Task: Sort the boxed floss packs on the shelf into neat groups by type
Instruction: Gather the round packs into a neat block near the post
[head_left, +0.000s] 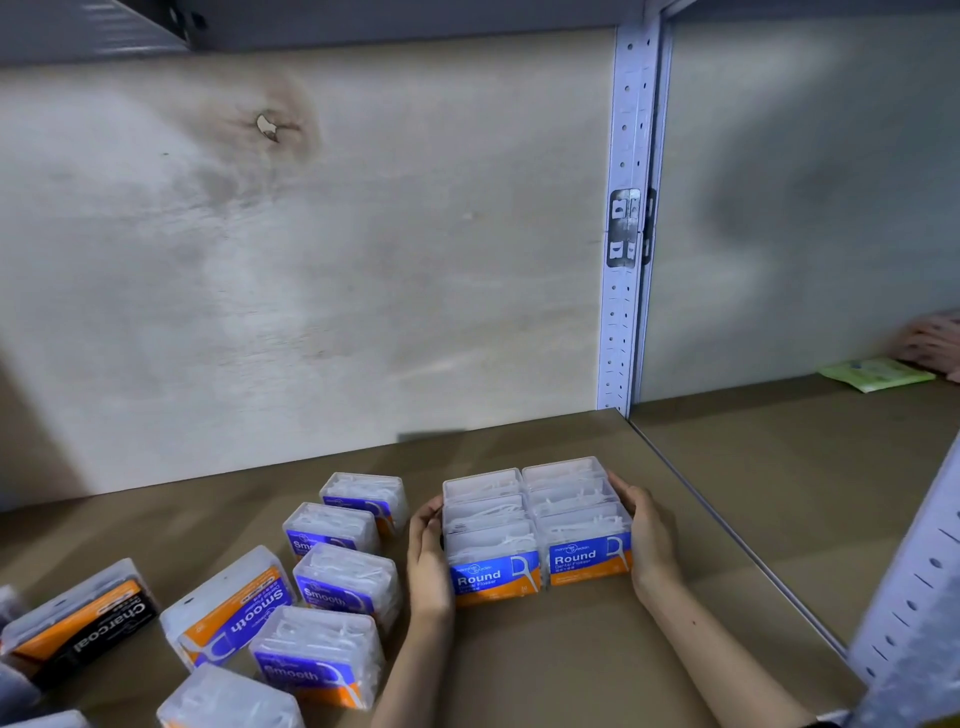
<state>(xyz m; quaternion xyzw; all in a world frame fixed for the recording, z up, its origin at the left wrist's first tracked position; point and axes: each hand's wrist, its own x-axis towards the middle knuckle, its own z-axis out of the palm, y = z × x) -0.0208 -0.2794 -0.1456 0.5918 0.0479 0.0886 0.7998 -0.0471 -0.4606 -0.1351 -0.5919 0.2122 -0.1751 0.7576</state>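
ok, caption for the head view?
The left hand and right hand press a block of Round floss boxes together; Smooth boxes sit alongside.

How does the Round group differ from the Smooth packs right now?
The Round group sits in a tight two-column block, pressed between the left hand and right hand; the Smooth packs stand loose in a ragged line, untouched. The visible Round labels face forward; one Smooth pack lies turned sideways. Both are clear boxes with blue-and-orange labels.

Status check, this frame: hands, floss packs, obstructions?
Left hand, right hand pressing either side of Round block, two columns squared up. Smooth packs loose beside left hand, one lying askew. Charcoal pack far left.
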